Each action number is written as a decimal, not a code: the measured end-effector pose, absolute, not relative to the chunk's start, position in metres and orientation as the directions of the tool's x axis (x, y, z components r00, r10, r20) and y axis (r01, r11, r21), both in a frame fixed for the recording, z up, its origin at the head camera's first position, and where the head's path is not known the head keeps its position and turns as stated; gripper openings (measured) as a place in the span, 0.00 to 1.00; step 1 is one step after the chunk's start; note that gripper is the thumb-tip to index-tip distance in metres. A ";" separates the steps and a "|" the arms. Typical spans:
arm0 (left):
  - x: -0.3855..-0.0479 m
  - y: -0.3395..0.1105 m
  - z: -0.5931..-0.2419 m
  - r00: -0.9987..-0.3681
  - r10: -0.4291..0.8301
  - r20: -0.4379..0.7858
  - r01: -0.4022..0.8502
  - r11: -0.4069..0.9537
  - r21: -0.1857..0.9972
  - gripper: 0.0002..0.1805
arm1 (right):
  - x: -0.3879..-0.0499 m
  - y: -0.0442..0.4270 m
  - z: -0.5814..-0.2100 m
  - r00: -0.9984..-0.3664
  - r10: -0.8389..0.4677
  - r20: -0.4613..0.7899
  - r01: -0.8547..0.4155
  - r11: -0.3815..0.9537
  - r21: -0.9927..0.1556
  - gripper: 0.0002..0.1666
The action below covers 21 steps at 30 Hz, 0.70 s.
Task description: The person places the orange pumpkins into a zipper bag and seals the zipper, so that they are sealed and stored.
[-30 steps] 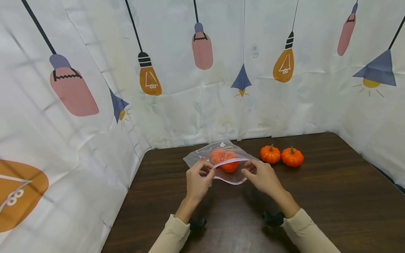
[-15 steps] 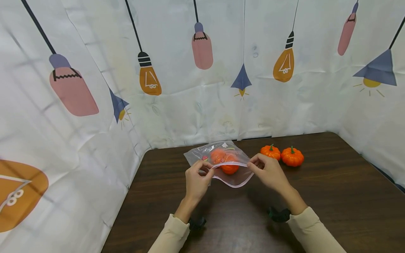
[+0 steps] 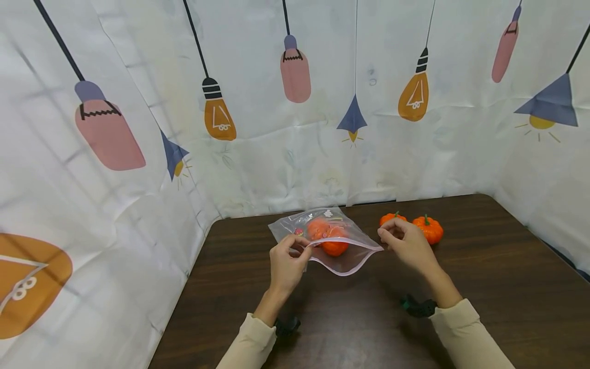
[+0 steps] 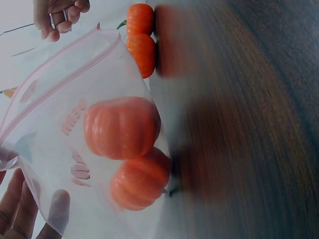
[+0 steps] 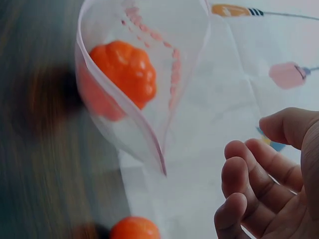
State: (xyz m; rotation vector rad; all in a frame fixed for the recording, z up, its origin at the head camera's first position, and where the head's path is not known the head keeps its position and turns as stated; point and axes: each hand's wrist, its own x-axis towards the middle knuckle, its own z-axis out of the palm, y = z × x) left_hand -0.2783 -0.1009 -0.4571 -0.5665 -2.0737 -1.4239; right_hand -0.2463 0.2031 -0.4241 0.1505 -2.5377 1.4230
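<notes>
A clear zip bag (image 3: pixel 288 225) with a pink-edged mouth lies toward the back of the table. Inside it are two small orange pumpkins, the nearer pumpkin (image 3: pixel 335 248) by the gaping mouth and the farther pumpkin (image 3: pixel 317 228) behind the film. My left hand (image 3: pixel 288 261) pinches the mouth's left edge between thumb and fingers. Just off the mouth's right corner, my right hand (image 3: pixel 410 248) holds nothing. In the right wrist view its fingers (image 5: pixel 237 172) are loosely bent, the thumb apart from them, and the bag's corner (image 5: pixel 162 162) hangs free.
Two more orange pumpkins sit at the back right: one pumpkin (image 3: pixel 428 229) shows mostly, the other pumpkin (image 3: pixel 391 217) is partly behind my right hand. The dark wooden table (image 3: pixel 341 328) meets a white curtain (image 3: pixel 276 169) printed with lamps at its back and sides.
My right hand has moved right along the bag's mouth and come off its corner. The mouth spreads wider to the right and front. My left hand keeps its hold in place.
</notes>
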 end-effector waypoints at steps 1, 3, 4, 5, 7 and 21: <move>-0.278 -0.101 -0.457 -0.757 0.031 0.652 0.620 0.348 0.704 0.04 | -0.247 0.206 -0.424 -0.968 0.024 0.248 -0.200 0.523 -0.829 0.17; -0.278 -0.101 -0.457 -0.758 0.029 0.651 0.619 0.345 0.705 0.04 | -0.247 0.212 -0.424 -0.967 0.036 0.252 -0.196 0.527 -0.827 0.17; -0.278 -0.101 -0.457 -0.758 0.028 0.652 0.620 0.343 0.706 0.04 | -0.248 0.215 -0.424 -0.966 0.044 0.254 -0.192 0.532 -0.824 0.18; -0.278 -0.101 -0.456 -0.757 0.026 0.653 0.621 0.339 0.706 0.04 | -0.248 0.218 -0.425 -0.965 0.051 0.257 -0.190 0.540 -0.820 0.18; -0.277 -0.101 -0.456 -0.757 0.023 0.653 0.621 0.336 0.708 0.05 | -0.249 0.224 -0.425 -0.963 0.070 0.259 -0.178 0.556 -0.812 0.18; -0.276 -0.103 -0.453 -0.777 0.018 0.629 0.595 0.351 0.723 0.04 | -0.254 0.261 -0.438 -0.928 0.196 0.318 -0.131 0.627 -0.768 0.22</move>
